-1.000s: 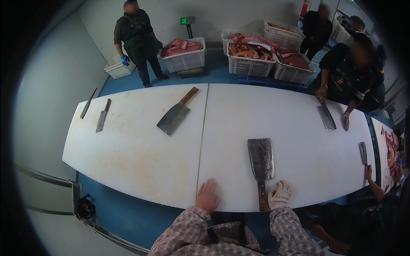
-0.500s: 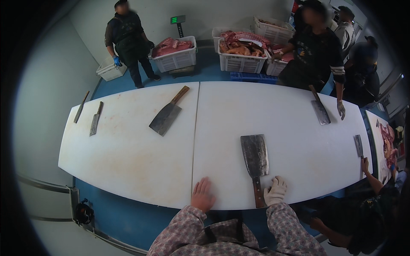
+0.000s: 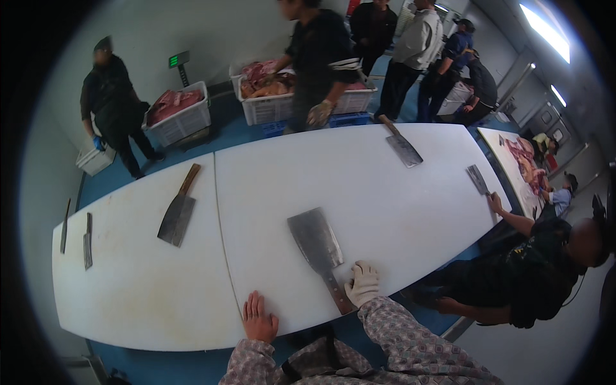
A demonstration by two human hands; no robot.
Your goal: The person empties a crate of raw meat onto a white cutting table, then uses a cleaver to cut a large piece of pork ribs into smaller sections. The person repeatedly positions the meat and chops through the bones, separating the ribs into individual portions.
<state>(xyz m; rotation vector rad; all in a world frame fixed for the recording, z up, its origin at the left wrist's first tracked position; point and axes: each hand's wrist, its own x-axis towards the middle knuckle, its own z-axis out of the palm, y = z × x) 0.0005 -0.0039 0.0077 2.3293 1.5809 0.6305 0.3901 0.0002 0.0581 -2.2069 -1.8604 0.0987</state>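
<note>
My bare left hand point(image 3: 258, 319) lies flat, fingers apart, on the near edge of the long white cutting table point(image 3: 359, 179). My right hand point(image 3: 362, 284), in a white glove, rests beside the wooden handle of a big steel cleaver point(image 3: 316, 242) that lies flat on the table. The gloved fingers touch the handle end without closing round it. Patterned sleeves cover both my forearms.
Further cleavers lie at centre left point(image 3: 178, 213) and far right point(image 3: 402, 145), with a smaller one point(image 3: 477, 178) by a crouching person's hand. Two knives point(image 3: 87, 240) lie at the left end. White crates of raw meat point(image 3: 180, 113) stand behind. Several people stand around the table.
The view has swung right and tilted. A person in dark clothes has walked along the far side toward the middle. My hands stay at the table edge by the cleaver.
</note>
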